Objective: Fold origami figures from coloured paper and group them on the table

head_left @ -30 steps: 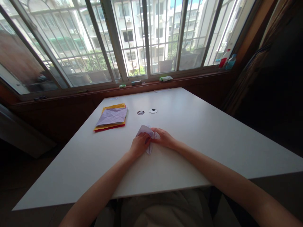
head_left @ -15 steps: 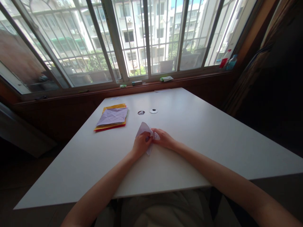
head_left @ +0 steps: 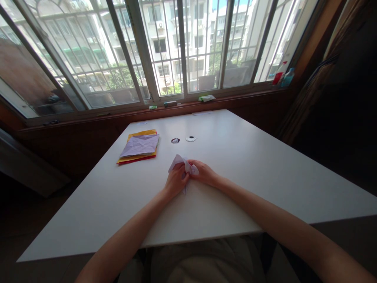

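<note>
Between my two hands is a pale lilac sheet of paper (head_left: 177,159), partly folded, with flaps standing up and a pointed corner toward me. My left hand (head_left: 176,179) grips its left side, thumb and fingers closed on the paper. On the other side my right hand (head_left: 201,171) pinches the paper, its fingertips close to those of the left. The fingers cover much of the folds. Both hands are low over the white table (head_left: 224,208).
A stack of coloured paper (head_left: 138,146), lilac on top with yellow and red below, lies at the left. Beyond my hands are a round hole (head_left: 175,140) and a round grommet (head_left: 191,138) in the tabletop. Small packets (head_left: 206,98) and bottles (head_left: 287,77) stand along the windowsill.
The upper left flap of the paper has dipped and bent a little under my left hand, whose fingers have shifted slightly. My right hand stays nearly in place.
</note>
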The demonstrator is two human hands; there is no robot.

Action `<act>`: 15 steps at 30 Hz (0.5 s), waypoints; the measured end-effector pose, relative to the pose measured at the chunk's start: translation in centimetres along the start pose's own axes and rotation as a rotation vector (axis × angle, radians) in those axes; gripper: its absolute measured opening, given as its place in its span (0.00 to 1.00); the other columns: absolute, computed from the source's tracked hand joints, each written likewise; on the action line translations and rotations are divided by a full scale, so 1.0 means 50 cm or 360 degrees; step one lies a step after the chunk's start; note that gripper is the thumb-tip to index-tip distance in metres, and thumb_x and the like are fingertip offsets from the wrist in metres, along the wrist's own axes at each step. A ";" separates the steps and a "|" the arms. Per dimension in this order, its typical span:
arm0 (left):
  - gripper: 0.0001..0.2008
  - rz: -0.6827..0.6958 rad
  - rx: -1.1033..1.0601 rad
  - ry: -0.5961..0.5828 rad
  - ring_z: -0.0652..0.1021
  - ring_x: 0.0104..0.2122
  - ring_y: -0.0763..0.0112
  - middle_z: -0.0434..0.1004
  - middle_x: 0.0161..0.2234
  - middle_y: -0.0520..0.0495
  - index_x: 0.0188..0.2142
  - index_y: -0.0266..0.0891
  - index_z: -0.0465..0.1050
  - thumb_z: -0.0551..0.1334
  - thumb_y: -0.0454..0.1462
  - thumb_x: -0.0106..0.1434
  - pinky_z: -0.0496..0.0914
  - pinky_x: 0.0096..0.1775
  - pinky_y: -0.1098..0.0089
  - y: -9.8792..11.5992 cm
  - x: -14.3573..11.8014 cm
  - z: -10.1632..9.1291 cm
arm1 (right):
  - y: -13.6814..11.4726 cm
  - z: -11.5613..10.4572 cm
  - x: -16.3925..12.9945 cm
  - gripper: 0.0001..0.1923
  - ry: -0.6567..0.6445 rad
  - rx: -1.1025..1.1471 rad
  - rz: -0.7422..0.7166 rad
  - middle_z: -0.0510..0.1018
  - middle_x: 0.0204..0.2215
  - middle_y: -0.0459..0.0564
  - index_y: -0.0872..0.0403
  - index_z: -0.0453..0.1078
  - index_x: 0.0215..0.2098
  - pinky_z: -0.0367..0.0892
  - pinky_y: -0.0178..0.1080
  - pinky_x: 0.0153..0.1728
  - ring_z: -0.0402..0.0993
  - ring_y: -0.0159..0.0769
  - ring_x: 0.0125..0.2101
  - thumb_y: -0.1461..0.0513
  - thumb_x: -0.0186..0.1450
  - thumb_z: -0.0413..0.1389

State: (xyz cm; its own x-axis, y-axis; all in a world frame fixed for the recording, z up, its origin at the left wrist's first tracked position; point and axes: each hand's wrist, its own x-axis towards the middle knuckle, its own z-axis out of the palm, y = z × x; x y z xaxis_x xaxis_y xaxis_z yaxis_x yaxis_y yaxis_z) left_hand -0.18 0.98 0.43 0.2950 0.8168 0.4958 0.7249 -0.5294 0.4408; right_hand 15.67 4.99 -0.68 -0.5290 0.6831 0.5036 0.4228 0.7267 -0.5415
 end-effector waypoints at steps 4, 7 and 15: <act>0.11 -0.0112 -0.0078 -0.0068 0.71 0.39 0.68 0.72 0.39 0.47 0.39 0.37 0.68 0.54 0.33 0.56 0.65 0.43 0.68 -0.003 0.002 -0.001 | -0.003 -0.002 0.001 0.22 -0.0015 -0.0019 0.0020 0.72 0.43 0.51 0.53 0.62 0.47 0.62 0.40 0.44 0.68 0.38 0.43 0.60 0.54 0.55; 0.09 -0.0258 -0.0054 -0.0151 0.71 0.30 0.71 0.73 0.31 0.49 0.35 0.37 0.69 0.53 0.35 0.57 0.65 0.33 0.71 -0.004 0.003 -0.002 | -0.004 -0.002 0.001 0.22 -0.0024 -0.0037 0.0019 0.72 0.42 0.52 0.53 0.62 0.46 0.63 0.40 0.44 0.69 0.37 0.42 0.60 0.54 0.55; 0.16 -0.0357 0.0136 -0.0040 0.70 0.25 0.72 0.70 0.23 0.49 0.27 0.36 0.69 0.56 0.47 0.55 0.59 0.26 0.72 0.001 0.007 0.006 | 0.002 0.012 0.002 0.22 0.0010 -0.0123 -0.0008 0.72 0.44 0.53 0.55 0.62 0.47 0.63 0.40 0.44 0.69 0.37 0.42 0.66 0.53 0.53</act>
State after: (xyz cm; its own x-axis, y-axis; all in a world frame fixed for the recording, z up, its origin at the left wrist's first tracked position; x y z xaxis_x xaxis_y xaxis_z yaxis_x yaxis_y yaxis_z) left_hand 0.17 1.28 0.39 0.1353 0.9177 0.3735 0.8238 -0.3136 0.4721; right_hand 15.19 5.10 -1.09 -0.5269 0.6794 0.5107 0.4756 0.7336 -0.4854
